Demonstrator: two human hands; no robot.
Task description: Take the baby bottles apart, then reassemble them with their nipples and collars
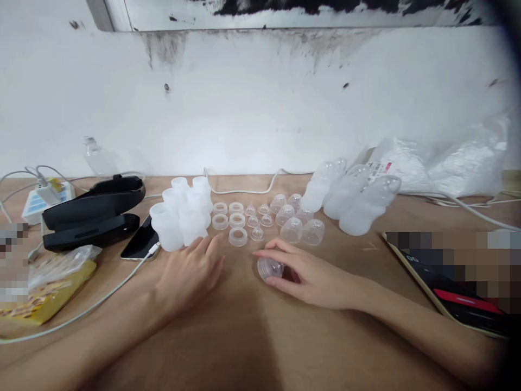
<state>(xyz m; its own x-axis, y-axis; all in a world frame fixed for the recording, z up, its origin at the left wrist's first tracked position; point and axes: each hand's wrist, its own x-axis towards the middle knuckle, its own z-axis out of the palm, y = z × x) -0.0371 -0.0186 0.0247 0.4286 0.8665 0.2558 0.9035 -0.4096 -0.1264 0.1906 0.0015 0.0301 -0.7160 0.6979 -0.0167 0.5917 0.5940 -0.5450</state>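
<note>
My left hand [195,266] reaches the front of a cluster of white, frosted baby bottle bodies [166,228]. Its fingers are stretched forward and slightly apart at the foot of the nearest bottle; whether they touch it I cannot tell. My right hand [313,274] is closed round a clear bottle collar with a nipple in it [268,269], low over the table. Between the hands and the wall lie several loose collar rings [237,237], several clear nipples [257,234] and several clear dome caps [291,231].
Capped bottles [358,212] stand at the right, before plastic bags [456,163]. A phone [140,239] with a white cable, a black case [93,212] and a yellow packet [52,288] lie left. A dark box-like item [451,288] lies right. A power strip [49,201] sits far left.
</note>
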